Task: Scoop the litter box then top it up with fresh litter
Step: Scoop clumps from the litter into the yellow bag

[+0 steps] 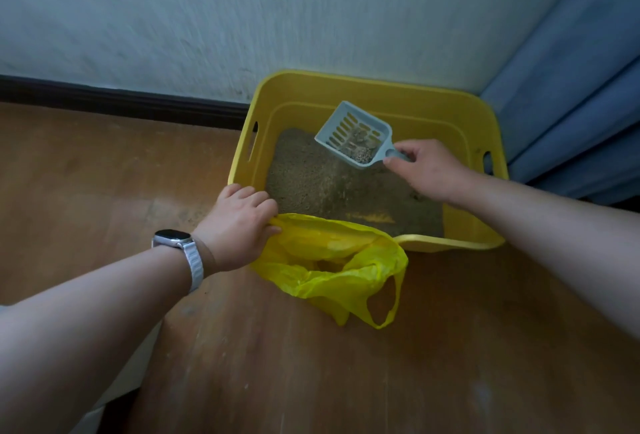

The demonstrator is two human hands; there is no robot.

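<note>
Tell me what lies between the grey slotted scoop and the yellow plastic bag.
In the head view, only the grey-brown litter bed inside the yellow plastic litter box lies between the grey slotted plastic scoop and the crumpled yellow plastic bag.

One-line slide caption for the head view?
Right hand holds a grey scoop with clumps above the yellow litter box while the left hand grips a yellow bag at the box's near rim.

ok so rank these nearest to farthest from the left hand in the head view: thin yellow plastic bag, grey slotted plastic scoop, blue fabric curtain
1. Thin yellow plastic bag: gripped by the left hand itself.
2. Grey slotted plastic scoop: right hand holds it over the yellow plastic litter box.
3. Blue fabric curtain: far right, beyond the box.
</note>
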